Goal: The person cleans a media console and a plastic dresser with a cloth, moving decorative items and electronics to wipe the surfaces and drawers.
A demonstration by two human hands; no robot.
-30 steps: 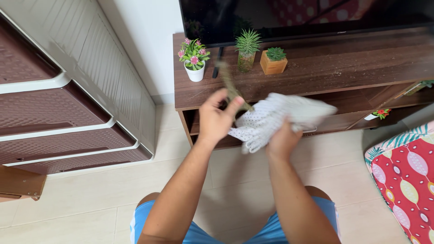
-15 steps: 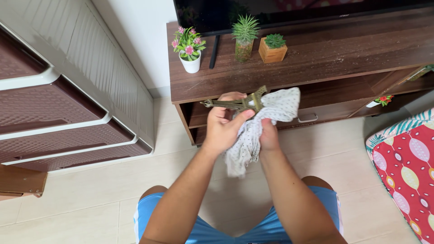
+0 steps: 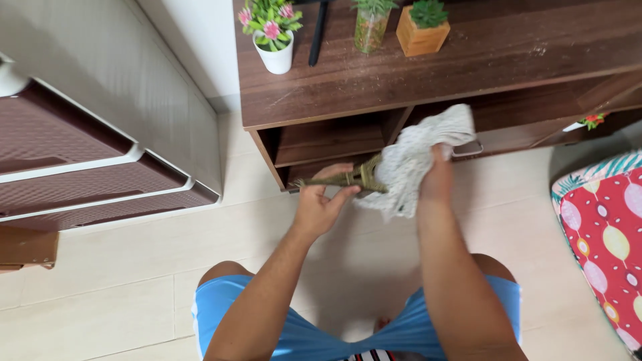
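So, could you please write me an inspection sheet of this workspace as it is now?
Surface: pale tiled floor; dark brown wooden stand, top looks dusty.
Job's things: small bronze metal tower figurine, lying sideways; white dotted cloth wrapped over its base end.
Clutter: white pot with pink flowers, glass pot with a green plant, wooden cube pot with a succulent.
Hands: left hand grips figurine; right hand holds cloth.
Cables: nothing seen.
Surroundings: brown plastic drawer unit; red patterned cushion.
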